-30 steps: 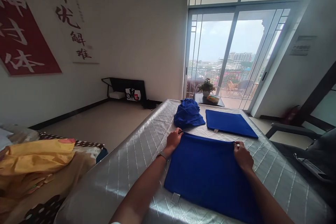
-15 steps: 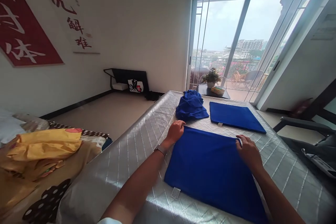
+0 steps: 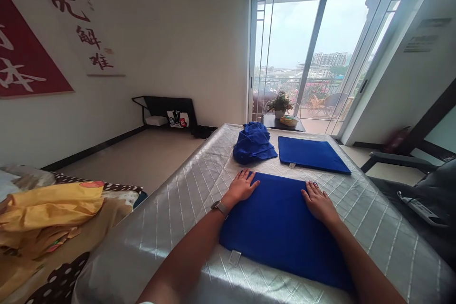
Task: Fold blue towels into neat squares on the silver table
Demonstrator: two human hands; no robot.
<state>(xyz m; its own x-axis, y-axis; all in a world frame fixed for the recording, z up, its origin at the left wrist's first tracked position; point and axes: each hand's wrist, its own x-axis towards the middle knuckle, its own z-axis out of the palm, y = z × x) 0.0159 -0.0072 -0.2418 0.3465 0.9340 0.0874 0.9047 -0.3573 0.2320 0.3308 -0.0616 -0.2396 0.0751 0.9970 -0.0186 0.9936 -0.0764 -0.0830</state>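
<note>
A flat blue cloth (image 3: 274, 228) with a white tag (image 3: 234, 258) at its near left corner lies spread on a silver quilted mattress (image 3: 171, 218). My left hand (image 3: 242, 186) rests flat on its far left corner, fingers spread, a watch on the wrist. At the far right corner my right hand (image 3: 320, 203) also lies flat with fingers stretched out. Just beyond, a crumpled blue cloth heap (image 3: 253, 144) sits on the left. Beside it lies a second flat blue cloth (image 3: 313, 153), neatly squared, its own tag on the near edge.
Yellow fabric (image 3: 53, 206) is piled on the left. A black armchair (image 3: 420, 185) stands at the right edge of the mattress. Past the far end are a small table with a potted plant (image 3: 280, 104) and a sliding glass door (image 3: 292, 33).
Both hands have gone from gripping the cloth's far corners to lying flat on it. The cloth's far edge now looks smoother. The view has shifted slightly to the right.
</note>
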